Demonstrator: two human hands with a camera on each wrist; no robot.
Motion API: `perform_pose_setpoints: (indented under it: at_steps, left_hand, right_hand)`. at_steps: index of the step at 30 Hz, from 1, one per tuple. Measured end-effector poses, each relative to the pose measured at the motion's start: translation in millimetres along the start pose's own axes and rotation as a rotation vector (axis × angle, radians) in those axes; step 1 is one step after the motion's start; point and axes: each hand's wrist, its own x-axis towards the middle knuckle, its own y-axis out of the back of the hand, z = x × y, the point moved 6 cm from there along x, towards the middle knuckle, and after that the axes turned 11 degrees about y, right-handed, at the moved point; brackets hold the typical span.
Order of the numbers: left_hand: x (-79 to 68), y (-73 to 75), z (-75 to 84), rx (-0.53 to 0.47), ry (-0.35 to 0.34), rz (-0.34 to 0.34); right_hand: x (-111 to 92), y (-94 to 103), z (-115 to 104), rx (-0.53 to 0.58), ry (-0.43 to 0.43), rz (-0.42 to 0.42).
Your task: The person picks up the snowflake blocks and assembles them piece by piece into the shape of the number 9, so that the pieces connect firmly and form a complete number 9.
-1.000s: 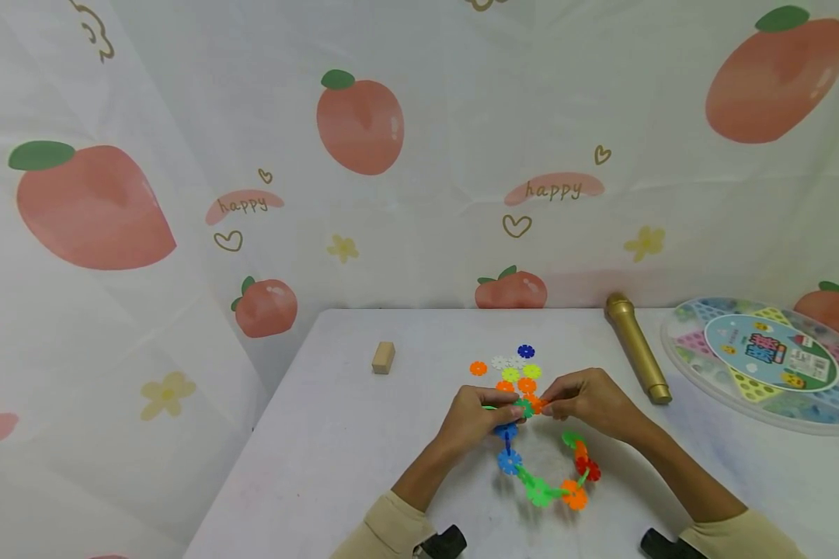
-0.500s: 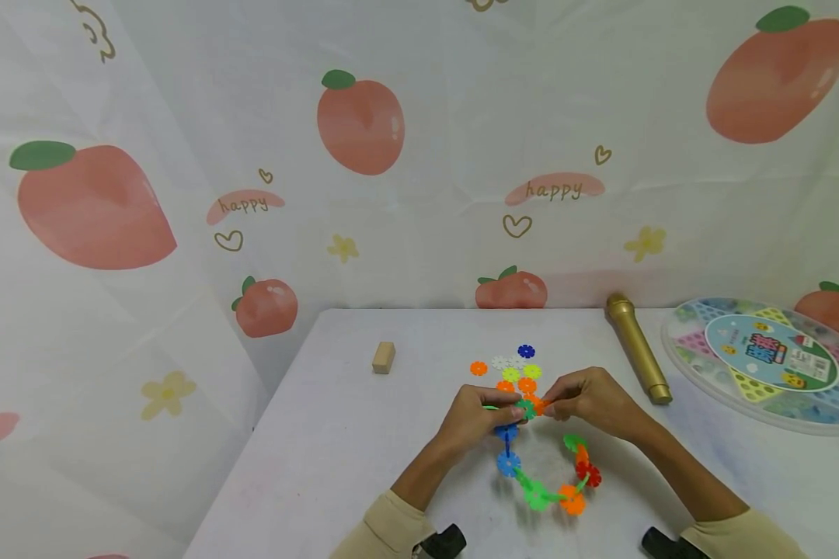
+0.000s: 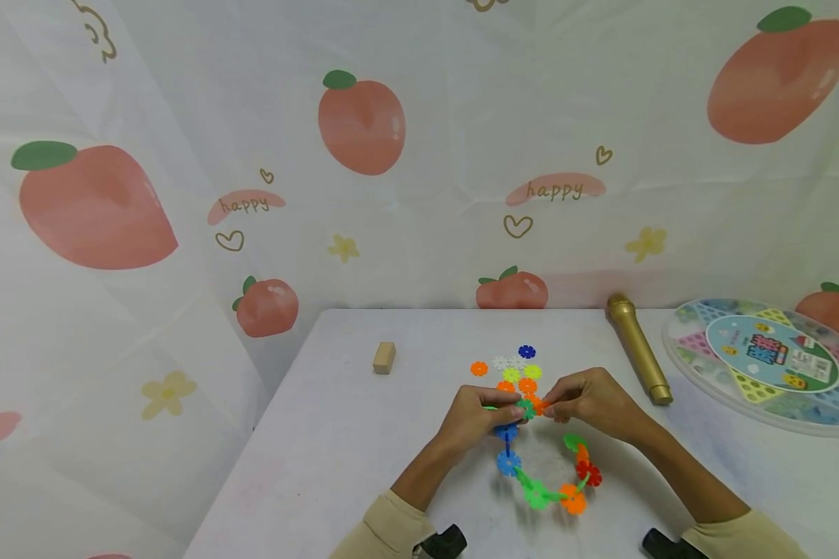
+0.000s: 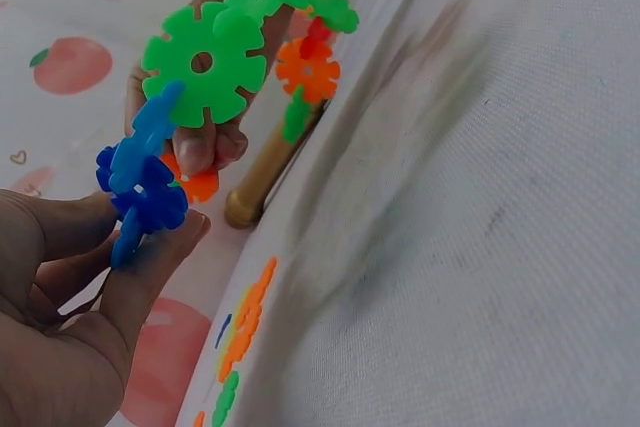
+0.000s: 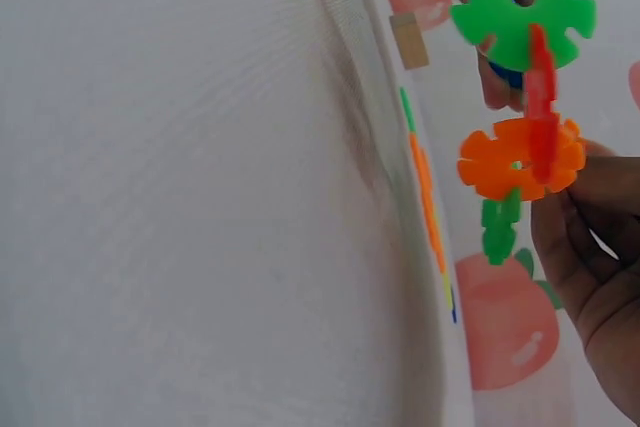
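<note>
A chain of notched, flower-shaped plastic discs [image 3: 537,494] hangs in a loose curve below both hands, in blue, green, orange and red. Its left end is in my left hand [image 3: 464,419], which pinches it near a green disc [image 3: 527,408]. Opposite it, my right hand [image 3: 590,405] pinches an orange disc [image 3: 538,407] between thumb and fingertips, right at the green one. The free end, a green disc [image 3: 573,442], dangles below the right hand. In the left wrist view, a dark blue disc [image 4: 150,197] lies close to the left fingers.
Loose discs in orange [image 3: 478,369], yellow, white and dark blue lie on the table [image 3: 335,450] beyond the hands. A wooden block [image 3: 384,358] sits at the back left. At the right are a gold microphone-shaped cylinder [image 3: 636,345] and a round clear case [image 3: 748,404].
Both hands stay in almost the same place, still joined at the green and orange discs. The lower part of the chain has dipped slightly.
</note>
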Motion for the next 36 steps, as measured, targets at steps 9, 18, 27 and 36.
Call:
perform_pose_setpoints:
  at_steps: [9, 18, 27, 36]
  left_hand:
    - [1.0, 0.5, -0.9, -0.007, 0.003, -0.004]
    - [1.2, 0.7, -1.5, 0.05, 0.007, 0.015]
    - [-3.5, 1.1, 4.4, 0.247, -0.018, 0.132]
    - [-5.6, 1.5, 6.7, 0.27, -0.041, 0.166]
  right_hand:
    - [-0.7, -1.4, 0.7, 0.024, 0.014, -0.005]
    - [0.7, 0.7, 1.6, 0.004, 0.013, -0.035]
    - [1.0, -1.5, -0.8, -0.025, 0.018, -0.016]
    - [-0.6, -3.1, -7.8, -0.026, 0.037, 0.013]
